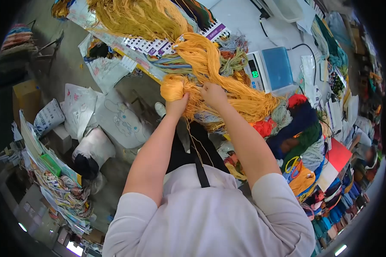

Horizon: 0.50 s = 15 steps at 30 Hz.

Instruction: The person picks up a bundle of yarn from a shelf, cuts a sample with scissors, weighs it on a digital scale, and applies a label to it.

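Grey concrete floor [68, 68], strewn with bags [79, 107] (printed, white). White table [240, 19] cluttered; cardboard box [26, 97] at left.

The thick orange skein of yarn [214, 73] looks soft, matt and fibrous; the blue-topped plastic weighing scale [272, 68] is smooth and slightly glossy; the white worktop [244, 19] is smooth.

White table [240, 19] w/ yarn skeins [210, 64], digital scale [270, 68], colour card [167, 45], misc. papers.

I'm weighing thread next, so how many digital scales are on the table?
1. The scale sits on the table, right of the orange yarn; others may be hidden under yarn.
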Each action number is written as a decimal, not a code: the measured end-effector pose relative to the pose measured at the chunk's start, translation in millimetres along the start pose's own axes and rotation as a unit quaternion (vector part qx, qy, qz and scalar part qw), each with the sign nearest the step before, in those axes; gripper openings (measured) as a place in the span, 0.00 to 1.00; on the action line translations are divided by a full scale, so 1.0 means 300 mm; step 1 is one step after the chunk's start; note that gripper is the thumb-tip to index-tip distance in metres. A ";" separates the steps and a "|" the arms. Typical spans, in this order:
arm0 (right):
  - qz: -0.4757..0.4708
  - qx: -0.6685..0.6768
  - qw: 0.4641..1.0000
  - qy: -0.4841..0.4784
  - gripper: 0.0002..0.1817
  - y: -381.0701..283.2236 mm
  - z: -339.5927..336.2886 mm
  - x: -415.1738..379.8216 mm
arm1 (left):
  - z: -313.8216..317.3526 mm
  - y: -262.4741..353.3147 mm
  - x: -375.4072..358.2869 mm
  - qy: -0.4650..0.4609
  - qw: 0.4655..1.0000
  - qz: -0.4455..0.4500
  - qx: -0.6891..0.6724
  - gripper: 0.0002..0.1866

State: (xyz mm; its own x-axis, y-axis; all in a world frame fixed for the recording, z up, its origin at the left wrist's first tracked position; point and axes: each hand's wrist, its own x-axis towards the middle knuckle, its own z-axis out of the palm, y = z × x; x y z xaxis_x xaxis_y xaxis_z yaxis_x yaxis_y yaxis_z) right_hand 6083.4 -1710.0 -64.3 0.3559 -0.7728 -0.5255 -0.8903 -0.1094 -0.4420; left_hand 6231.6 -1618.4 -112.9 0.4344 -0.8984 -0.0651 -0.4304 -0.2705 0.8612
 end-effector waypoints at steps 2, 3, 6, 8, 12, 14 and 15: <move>0.025 0.307 0.943 -0.128 0.11 0.043 0.017 0.004 | 0.006 -0.023 -0.008 -0.079 0.985 -0.059 0.145 0.20; 0.025 0.303 0.944 -0.129 0.11 0.020 -0.025 -0.039 | 0.012 -0.023 -0.008 -0.076 0.985 -0.061 0.141 0.20; -0.010 0.587 0.776 -0.231 0.11 -0.098 -0.251 -0.261 | 0.016 -0.013 -0.001 -0.077 0.963 -0.155 0.208 0.19; -0.005 0.506 0.853 -0.127 0.10 -0.079 -0.354 -0.297 | -0.005 0.018 0.007 -0.082 0.956 -0.197 0.200 0.19; 0.023 0.257 0.966 0.007 0.15 0.007 -0.307 -0.202 | -0.042 0.049 0.008 -0.061 0.968 -0.174 0.168 0.19; -0.012 0.087 0.996 0.035 0.20 -0.025 -0.207 -0.158 | -0.072 0.082 -0.005 0.014 0.996 -0.001 0.085 0.18; -0.028 0.057 0.998 0.024 0.22 -0.042 -0.152 -0.132 | -0.093 0.118 -0.008 0.015 0.997 0.010 0.076 0.16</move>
State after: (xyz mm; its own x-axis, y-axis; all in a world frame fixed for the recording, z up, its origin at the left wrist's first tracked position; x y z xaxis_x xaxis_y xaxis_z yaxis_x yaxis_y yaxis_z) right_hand 6067.5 -1706.7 -4.8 0.3879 -0.7968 -0.4632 -0.8300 -0.0835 -0.5514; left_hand 6237.4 -1616.2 -68.2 0.4471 -0.8939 -0.0313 -0.5538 -0.3041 0.7751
